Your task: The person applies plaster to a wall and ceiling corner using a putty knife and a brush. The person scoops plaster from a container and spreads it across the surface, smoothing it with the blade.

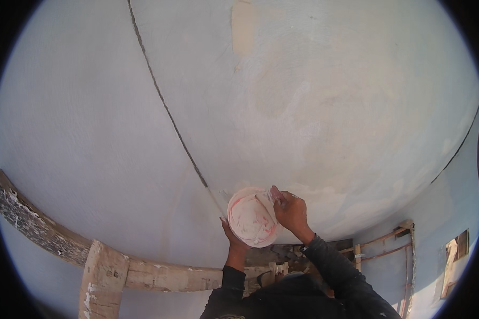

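Note:
A round shallow tub (pixel 253 218) of white paste with pinkish-red streaks is held up at the lower centre by my left hand (pixel 231 231), its fingers at the tub's left side and underneath. My right hand (pixel 291 212) grips the reddish handle of a putty knife (pixel 277 196) at the tub's right rim; the blade is mostly hidden. Behind the tub is a pale plastered wall (pixel 324 106). A long dark groove (pixel 170 117) runs down it toward the tub, and its lowest stretch looks filled with pale paste.
Worn wooden beams (pixel 173 273) run along the lower left, with an upright timber (pixel 102 282). At the lower right are a wooden frame (pixel 383 236), a small opening (pixel 457 250) and another dark groove (pixel 452 154). Dark debris (pixel 298 252) shows below the tub.

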A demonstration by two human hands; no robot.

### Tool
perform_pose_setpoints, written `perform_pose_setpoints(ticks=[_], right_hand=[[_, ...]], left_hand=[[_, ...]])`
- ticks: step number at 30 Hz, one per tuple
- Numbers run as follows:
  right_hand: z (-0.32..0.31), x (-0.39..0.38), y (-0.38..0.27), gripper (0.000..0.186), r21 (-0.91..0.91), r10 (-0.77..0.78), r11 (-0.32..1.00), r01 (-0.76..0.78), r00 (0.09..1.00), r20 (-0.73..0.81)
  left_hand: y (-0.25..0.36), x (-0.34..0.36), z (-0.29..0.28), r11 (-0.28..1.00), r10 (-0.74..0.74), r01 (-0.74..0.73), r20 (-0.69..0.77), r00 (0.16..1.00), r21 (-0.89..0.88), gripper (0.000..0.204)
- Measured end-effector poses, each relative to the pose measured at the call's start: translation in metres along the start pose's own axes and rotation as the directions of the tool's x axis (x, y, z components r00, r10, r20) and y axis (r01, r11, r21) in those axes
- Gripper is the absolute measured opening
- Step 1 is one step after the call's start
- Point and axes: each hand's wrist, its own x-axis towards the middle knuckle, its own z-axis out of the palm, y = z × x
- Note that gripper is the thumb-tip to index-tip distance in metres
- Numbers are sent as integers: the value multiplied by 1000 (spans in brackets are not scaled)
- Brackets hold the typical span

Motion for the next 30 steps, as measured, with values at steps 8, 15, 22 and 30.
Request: perform_pose_setpoints(ticks=[8, 15, 22, 30], right_hand=[[6, -7, 6, 19, 20, 62, 998, -63, 996, 59], [5, -2, 18, 18, -49, -2, 999, 7, 994, 107], [2, 15, 13, 18, -22, -154, 988, 154, 988, 26], [-13, 27, -14, 22, 12, -422, 907, 422, 905, 58]], left_hand=[[-15, 2, -28, 999, 41, -39, 107, 993, -20, 118], [-12, -2, -22, 994, 47, -54, 72, 996, 100, 111], [-24, 16, -63, 994, -33, 16, 159, 987, 108, 105], [-12, 11, -9, 988, -132, 126, 70, 989, 86, 98]])
